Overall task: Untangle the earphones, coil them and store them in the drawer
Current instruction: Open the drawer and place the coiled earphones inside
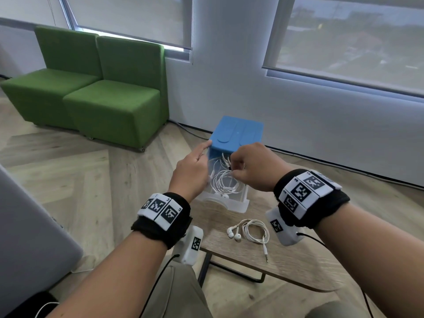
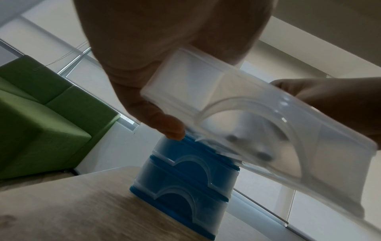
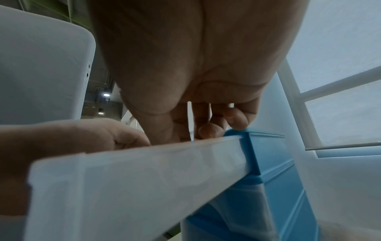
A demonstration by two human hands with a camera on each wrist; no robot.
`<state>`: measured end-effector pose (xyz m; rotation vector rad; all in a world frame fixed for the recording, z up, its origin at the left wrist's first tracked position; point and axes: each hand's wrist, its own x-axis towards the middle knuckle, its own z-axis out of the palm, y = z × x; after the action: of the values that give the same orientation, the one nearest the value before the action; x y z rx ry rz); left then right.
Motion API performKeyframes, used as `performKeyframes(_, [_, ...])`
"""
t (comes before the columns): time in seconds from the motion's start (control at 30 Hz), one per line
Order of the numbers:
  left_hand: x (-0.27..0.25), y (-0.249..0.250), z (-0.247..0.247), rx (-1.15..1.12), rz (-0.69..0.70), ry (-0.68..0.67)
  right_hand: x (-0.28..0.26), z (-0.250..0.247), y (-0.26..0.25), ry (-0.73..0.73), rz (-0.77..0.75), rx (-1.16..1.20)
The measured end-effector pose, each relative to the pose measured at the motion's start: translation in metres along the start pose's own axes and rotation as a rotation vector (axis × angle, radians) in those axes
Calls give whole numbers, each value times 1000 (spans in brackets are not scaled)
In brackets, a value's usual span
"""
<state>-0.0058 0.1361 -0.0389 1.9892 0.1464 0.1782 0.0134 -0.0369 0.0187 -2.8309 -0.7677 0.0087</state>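
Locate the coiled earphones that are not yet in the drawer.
In the head view, the coiled earphones lie on the wooden table, nearer the person than the open drawer, below the right wrist.

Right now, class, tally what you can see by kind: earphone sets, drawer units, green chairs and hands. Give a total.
White wired earphone sets: 2, one in the open translucent drawer, one on the wooden table
Blue plastic drawer units: 1
Green fabric chairs: 2
Hands: 2, left hand, right hand
Total: 7
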Motion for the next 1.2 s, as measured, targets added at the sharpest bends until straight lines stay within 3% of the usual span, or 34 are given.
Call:
performKeyframes(0.27, [1,-1,0,2,7,0,-8,-14,8,102,38,158])
performKeyframes(0.4, [3,-3,1,-1,6,-2,-18,-18,28,187,238,266])
performKeyframes(0.47, [3,-4,2,-1,4,1,-27,-14,40,128,365,296])
performKeyframes(0.53, [2,-4,2,0,5,9,-40,-1,43,-88,427,268])
performKeyframes(0.6, [1,-4,2,-9,5,13,-52,22,43,-286,404,249])
performKeyframes(0.67, [1,-3,1,-19,5,4,-58,45,42,-365,365,186])
performKeyframes(1.0, [2,-3,1,-37,-3,-6,-59,71,31,-393,211,-56])
performKeyframes(1.2, [4,-7,2,-29,1,5,-62,71,31,-360,171,-23])
